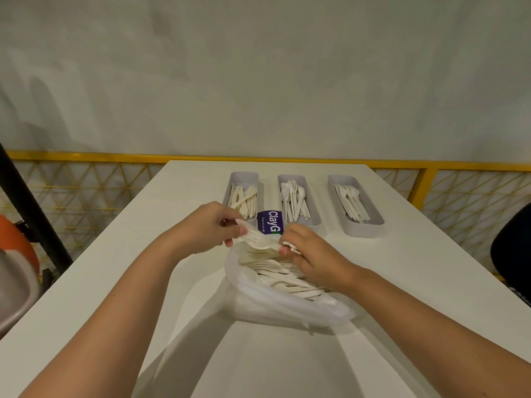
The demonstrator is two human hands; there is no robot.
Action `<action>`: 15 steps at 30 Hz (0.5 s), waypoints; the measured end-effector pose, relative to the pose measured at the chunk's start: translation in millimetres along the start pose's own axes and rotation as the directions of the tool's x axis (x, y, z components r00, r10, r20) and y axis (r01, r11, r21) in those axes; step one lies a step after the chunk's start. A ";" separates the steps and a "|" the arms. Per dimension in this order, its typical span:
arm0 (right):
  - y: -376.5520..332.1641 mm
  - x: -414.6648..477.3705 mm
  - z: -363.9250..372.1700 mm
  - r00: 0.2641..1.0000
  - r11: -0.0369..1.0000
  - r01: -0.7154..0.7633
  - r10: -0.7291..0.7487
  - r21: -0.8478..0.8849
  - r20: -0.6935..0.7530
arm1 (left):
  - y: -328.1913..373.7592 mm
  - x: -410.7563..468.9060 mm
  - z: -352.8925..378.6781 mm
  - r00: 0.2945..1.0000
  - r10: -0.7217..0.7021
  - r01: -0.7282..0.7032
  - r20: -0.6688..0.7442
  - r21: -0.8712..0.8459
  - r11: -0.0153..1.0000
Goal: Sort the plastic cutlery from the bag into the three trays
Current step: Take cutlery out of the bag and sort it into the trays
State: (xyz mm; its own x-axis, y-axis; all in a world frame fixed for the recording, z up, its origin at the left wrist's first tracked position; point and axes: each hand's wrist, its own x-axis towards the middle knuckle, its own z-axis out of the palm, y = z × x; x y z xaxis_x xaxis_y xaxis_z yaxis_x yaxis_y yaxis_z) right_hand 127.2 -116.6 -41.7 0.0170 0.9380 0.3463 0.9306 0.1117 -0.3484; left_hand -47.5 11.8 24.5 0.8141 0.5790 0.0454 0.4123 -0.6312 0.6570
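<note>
- White counter (115,282) carries everything.
- Clear bag (287,307) lies open on it, with loose cutlery (287,280) inside.
- Three trays (290,178) stand beyond the bag, each part-filled.
- Left hand (209,225) is above the bag's mouth, fingers grasping a fork (258,242).
- Right hand (310,254) is at the bag's mouth, fingers pinching a white piece (290,246); its kind is unclear.

Bare work bay, more workshop or lab than home. White table (402,268) backs onto a yellow-framed mesh barrier (459,196) below a blank grey wall (258,81); black post (31,208) beyond its left edge.
</note>
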 end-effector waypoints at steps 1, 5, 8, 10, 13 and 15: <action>-1.6 -0.4 -0.4 0.999 0.998 -0.015 0.017 0.054 -0.033 | 2.5 -0.1 -0.3 1.000 0.007 -0.008 -0.019 -0.058 0.998; -6.5 1.2 0.7 0.992 0.973 -0.084 0.102 0.216 -0.072 | 14.5 3.0 1.0 0.996 0.071 -0.081 -0.052 -0.226 0.971; -11.0 6.4 -1.7 0.992 0.945 -0.092 0.116 0.313 -0.058 | 21.6 7.8 6.3 0.984 0.135 -0.162 -0.117 -0.270 0.949; -15.0 9.0 -4.8 0.991 0.944 -0.079 0.108 0.319 -0.075 | 25.9 11.9 9.9 0.968 0.172 -0.220 -0.182 -0.291 0.931; -18.5 16.4 -10.3 0.988 0.956 -0.072 0.108 0.285 -0.112 | 35.4 16.1 14.3 0.949 0.209 -0.291 -0.238 -0.392 0.873; -16.5 21.9 -15.1 0.982 0.929 -0.070 0.127 0.362 -0.136 | 41.7 19.9 16.7 0.931 0.213 -0.335 -0.295 -0.465 0.819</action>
State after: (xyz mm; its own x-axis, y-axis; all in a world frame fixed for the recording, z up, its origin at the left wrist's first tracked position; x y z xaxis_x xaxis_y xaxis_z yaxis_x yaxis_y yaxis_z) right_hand 117.7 -102.8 -15.2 0.1851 0.8911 0.4144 0.7314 0.1568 -0.6637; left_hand -7.3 -11.7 40.3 0.7252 0.5572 0.4045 -0.1252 -0.4710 0.8732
